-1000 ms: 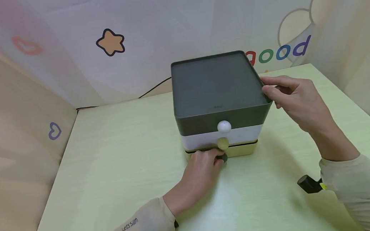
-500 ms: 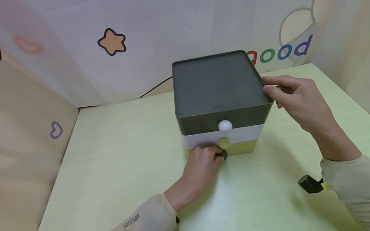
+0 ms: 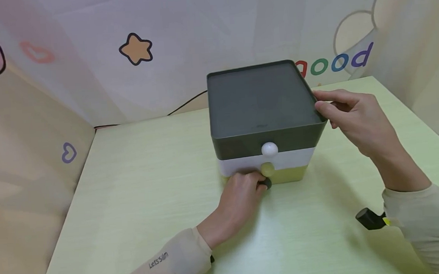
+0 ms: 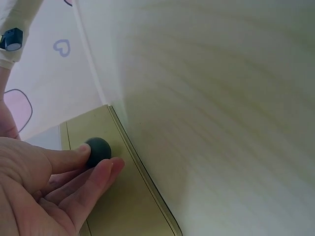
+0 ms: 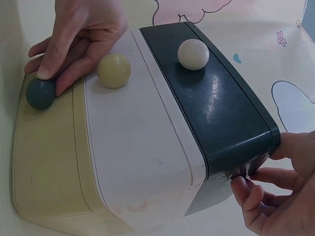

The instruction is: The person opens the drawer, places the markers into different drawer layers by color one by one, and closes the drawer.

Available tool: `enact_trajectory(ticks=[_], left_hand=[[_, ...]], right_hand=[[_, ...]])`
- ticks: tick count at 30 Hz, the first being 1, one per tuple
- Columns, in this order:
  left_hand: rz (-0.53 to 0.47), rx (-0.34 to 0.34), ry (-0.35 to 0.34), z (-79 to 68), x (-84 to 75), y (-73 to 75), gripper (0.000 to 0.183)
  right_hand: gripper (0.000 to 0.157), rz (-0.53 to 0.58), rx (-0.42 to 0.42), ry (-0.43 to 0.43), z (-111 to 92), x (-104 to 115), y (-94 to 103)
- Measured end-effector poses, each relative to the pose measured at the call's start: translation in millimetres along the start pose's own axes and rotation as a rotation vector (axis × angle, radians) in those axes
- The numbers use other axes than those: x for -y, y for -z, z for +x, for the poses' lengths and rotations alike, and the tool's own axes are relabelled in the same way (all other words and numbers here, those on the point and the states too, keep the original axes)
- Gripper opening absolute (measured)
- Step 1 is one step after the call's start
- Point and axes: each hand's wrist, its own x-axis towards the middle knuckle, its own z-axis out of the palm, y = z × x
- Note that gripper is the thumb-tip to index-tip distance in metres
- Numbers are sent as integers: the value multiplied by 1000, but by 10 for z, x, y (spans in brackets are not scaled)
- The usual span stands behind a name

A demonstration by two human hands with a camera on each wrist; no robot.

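Observation:
A three-tier drawer box (image 3: 259, 100) stands on the table, its tiers dark grey, white and pale yellow from top to bottom. My left hand (image 3: 237, 199) pinches the round dark knob (image 4: 98, 151) of the yellow bottom drawer (image 5: 47, 172) between thumb and fingers. That drawer sits flush with the front. Thumb and curled fingers of my right hand (image 3: 363, 122) grip the right edge of the dark top. Above the held knob, a yellow knob (image 5: 114, 71) sits on the white drawer (image 5: 138, 128) and a white knob (image 5: 193, 54) on the dark one.
The pale green table (image 3: 145, 172) extends around the box. A printed cloth (image 3: 182, 37) with a star, hearts and letters hangs behind and along the sides. Black wrist cameras are strapped at both sleeves, the right one (image 3: 369, 218) showing plainly.
The dark gap above the yellow bottom drawer has disappeared as the left hand pushed it in by its knob. The right hand keeps its hold on the top edge.

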Motion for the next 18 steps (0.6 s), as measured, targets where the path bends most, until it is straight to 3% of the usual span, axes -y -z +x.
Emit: enact_trajectory(ticks=[10, 18], left_hand=[[2, 13, -11, -2, 8, 1, 9], [111, -3, 26, -72, 52, 95, 15]], right_hand=[[35, 34, 2, -6, -3, -6, 8], [39, -22, -6, -18, -7, -4, -17]])
